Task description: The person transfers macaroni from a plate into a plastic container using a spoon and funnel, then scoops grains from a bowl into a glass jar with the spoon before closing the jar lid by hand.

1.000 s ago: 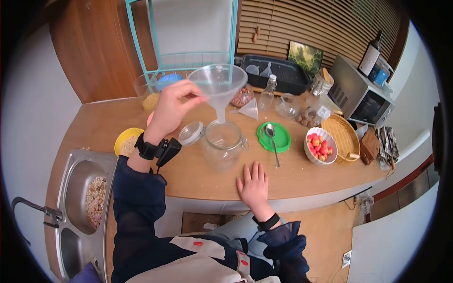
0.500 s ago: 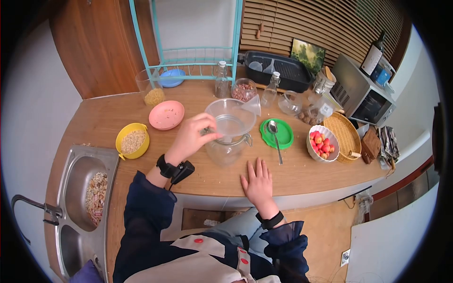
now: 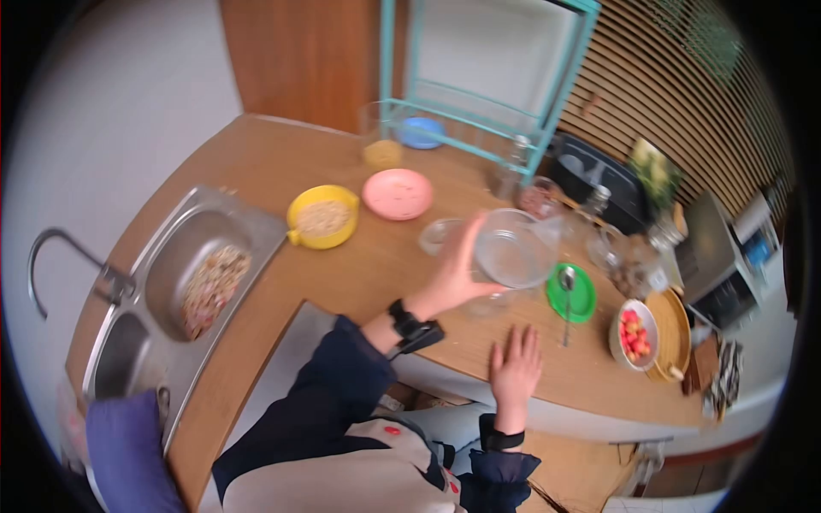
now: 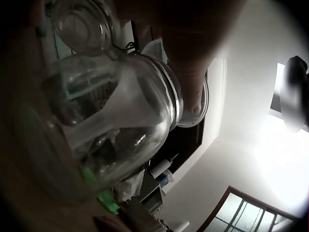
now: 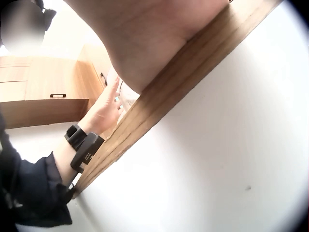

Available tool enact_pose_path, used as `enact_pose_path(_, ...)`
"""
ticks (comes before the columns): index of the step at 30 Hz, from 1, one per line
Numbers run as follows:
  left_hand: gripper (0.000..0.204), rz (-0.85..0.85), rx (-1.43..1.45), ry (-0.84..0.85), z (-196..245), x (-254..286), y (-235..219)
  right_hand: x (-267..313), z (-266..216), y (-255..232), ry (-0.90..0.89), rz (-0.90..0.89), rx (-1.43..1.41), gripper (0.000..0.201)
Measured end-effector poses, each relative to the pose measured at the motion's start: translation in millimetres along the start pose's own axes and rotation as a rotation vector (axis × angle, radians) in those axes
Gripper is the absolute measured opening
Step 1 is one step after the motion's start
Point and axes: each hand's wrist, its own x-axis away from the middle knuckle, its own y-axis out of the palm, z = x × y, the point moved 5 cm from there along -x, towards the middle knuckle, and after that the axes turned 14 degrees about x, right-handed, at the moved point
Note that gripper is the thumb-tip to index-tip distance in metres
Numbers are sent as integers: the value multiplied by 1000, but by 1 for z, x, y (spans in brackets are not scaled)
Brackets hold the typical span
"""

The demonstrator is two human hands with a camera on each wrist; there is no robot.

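Note:
My left hand (image 3: 453,269) holds the rim of a large clear funnel (image 3: 516,261), thumb on the near side and fingers on the far side. The funnel sits in the mouth of a glass clip-top jar (image 4: 149,140), its pale stem slanting down inside, as the left wrist view shows. Hinged open beside the jar's neck is its glass lid (image 4: 79,24). My right hand (image 3: 516,369) rests flat on the counter near its front edge, fingers straight, holding nothing. Close beyond it lies a green plastic lid (image 3: 581,295) with a metal spoon (image 3: 567,282) on it.
Left of the jar are a pink plate (image 3: 398,195) and a yellow bowl of oats (image 3: 323,218). A sink (image 3: 162,248) holds spilled oats. On the right stand a white bowl of red fruit (image 3: 634,335) and a wicker tray (image 3: 671,312). Glass bottles and a black pan (image 3: 629,201) line the back.
The left hand has lowered the funnel into the jar's mouth and now spreads round its rim. The head view has turned left, showing more of the sink. The right hand stays on the counter.

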Motion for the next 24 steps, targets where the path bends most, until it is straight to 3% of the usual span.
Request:
enact_pose_path(3,109,15,29,-77,1,-2,3,-1,0,-1,24,8,32,48)
enact_pose_path(11,106,-1,164,-75,-10,-9,10,0,3,-6,34,27,33,47)
enact_pose_path(13,105,-17,37,-78,-14,-13,9,1,4,-4,53,47,45,47)
enact_pose_path(24,114,26,87,-98,-19,-23,5,1,3,-5,33,79,32,47)
